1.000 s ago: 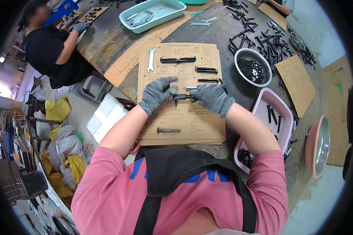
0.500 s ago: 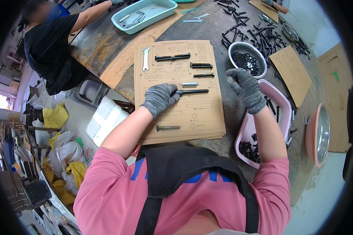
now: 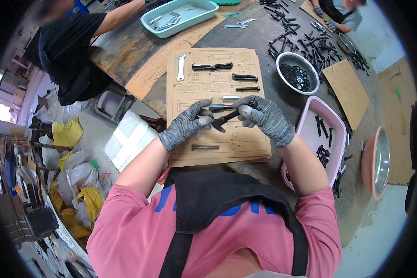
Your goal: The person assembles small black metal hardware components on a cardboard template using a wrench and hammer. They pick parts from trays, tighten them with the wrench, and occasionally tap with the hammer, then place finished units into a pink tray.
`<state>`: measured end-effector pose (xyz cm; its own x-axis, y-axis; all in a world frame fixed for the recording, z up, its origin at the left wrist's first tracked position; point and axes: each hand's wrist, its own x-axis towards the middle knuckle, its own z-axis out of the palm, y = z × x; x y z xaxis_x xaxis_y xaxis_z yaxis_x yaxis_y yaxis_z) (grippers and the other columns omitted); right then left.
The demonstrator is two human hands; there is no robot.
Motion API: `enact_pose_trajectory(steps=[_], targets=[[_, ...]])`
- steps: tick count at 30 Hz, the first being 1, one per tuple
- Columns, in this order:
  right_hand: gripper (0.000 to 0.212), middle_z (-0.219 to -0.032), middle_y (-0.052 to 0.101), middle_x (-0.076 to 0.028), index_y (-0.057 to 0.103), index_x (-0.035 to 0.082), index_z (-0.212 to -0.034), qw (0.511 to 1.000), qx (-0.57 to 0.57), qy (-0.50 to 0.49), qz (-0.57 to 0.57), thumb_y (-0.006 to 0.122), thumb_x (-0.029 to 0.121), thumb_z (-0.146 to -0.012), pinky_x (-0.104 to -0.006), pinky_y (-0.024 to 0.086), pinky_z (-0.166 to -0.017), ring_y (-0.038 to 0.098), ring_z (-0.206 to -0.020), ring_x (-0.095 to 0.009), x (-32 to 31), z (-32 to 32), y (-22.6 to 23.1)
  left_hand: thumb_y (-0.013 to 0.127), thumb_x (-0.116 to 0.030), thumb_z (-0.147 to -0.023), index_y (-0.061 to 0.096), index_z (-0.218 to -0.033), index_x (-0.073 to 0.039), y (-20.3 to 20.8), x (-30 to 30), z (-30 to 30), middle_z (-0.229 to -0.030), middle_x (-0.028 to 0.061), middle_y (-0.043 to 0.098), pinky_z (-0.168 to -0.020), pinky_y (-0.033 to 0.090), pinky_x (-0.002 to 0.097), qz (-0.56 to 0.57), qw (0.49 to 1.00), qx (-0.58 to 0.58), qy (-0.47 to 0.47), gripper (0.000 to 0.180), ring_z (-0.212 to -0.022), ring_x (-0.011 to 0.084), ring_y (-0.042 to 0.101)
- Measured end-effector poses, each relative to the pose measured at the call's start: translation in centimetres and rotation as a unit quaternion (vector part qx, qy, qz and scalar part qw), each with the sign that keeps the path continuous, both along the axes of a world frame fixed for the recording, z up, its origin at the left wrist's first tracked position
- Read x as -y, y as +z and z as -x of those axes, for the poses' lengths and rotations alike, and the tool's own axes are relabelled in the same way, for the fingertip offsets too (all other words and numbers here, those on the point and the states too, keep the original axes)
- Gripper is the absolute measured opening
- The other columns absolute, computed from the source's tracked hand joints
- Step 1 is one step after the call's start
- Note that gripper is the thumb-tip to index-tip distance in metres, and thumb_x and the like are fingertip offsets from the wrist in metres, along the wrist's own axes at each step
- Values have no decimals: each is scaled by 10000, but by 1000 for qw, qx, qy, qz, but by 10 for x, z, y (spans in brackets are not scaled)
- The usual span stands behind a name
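A brown printed card (image 3: 180, 157) lies on top of a stack in front of me. My right hand (image 3: 268, 121), in a grey knit glove, grips a black bolt (image 3: 228, 118) slanting over the card, head end toward the left. My left hand (image 3: 187, 123), gloved alike, has its fingers apart close to that head; I see nothing held in it. Beneath and between the hands, another black bolt (image 3: 221, 107) lies partly covered. On the card also are an open-ended wrench (image 3: 180, 67), several black bolts (image 3: 212, 66), a silver sleeve (image 3: 230, 98) and a greyish bolt (image 3: 205, 147).
To the right are a metal bowl (image 3: 278, 69) of black nuts, a pink tray (image 3: 312, 109) with bolts and a pink basin (image 3: 367, 162). Loose bolts (image 3: 317, 46) cover the far right. A teal tray (image 3: 190, 25) stands far left, near a co-worker (image 3: 72, 51); another person (image 3: 350, 18) works far right.
My right hand has come left from beside the metal bowl to over the card, now with a black bolt visible in it. My left hand has drawn back slightly from the lying bolt.
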<state>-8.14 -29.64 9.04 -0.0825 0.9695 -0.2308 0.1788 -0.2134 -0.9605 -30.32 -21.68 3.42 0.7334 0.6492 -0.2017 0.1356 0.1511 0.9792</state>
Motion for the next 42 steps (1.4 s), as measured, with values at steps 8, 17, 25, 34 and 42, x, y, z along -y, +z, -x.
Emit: enact_pose_trajectory(steps=[8, 17, 25, 34, 42], targets=[[285, -735, 540, -36, 552, 5, -1006, 995, -91, 0, 46, 603, 192, -797, -225, 434, -564, 494, -611, -95, -11, 40, -47, 575, -186, -820, 432, -1207, -64, 0, -2, 60, -824, 42, 584, -517, 448, 202, -11, 998, -34, 53, 431, -649, 95, 569], [254, -848, 601, -146, 572, 58, -955, 877, 443, 179, -57, 554, 250, -790, -391, 448, -750, 577, -824, -297, -12, 49, -82, 561, -154, -803, 592, -1010, -27, -15, -17, 71, -852, 160, 582, -734, 442, 349, -383, 871, -286, -113, 244, -814, 284, 556], [199, -878, 609, -136, 612, 82, -928, 907, 394, 144, -42, 561, 196, -774, -393, 448, -751, 580, -827, -293, -7, 32, -90, 578, -123, -789, 590, -1020, -30, -17, -19, 77, -862, 134, 606, -742, 450, 314, -358, 895, -241, -115, 250, -808, 248, 576], [172, -839, 601, -132, 596, 63, -846, 905, 401, 142, -21, 559, 212, -769, -392, 448, -727, 567, -801, -303, -10, 37, -83, 571, -106, -803, 584, -998, -12, -18, -15, 76, -776, 75, 618, -669, 455, 268, -337, 907, -234, -94, 217, -694, 140, 566], [209, -839, 600, -151, 589, 47, -876, 925, 342, 29, -162, 540, 230, -788, -384, 450, -729, 575, -798, -308, 36, -22, -41, 637, -142, -756, 569, -1068, -19, 3, -12, 74, -842, 68, 566, -702, 427, 264, -257, 935, -245, -20, 343, -773, 144, 521]])
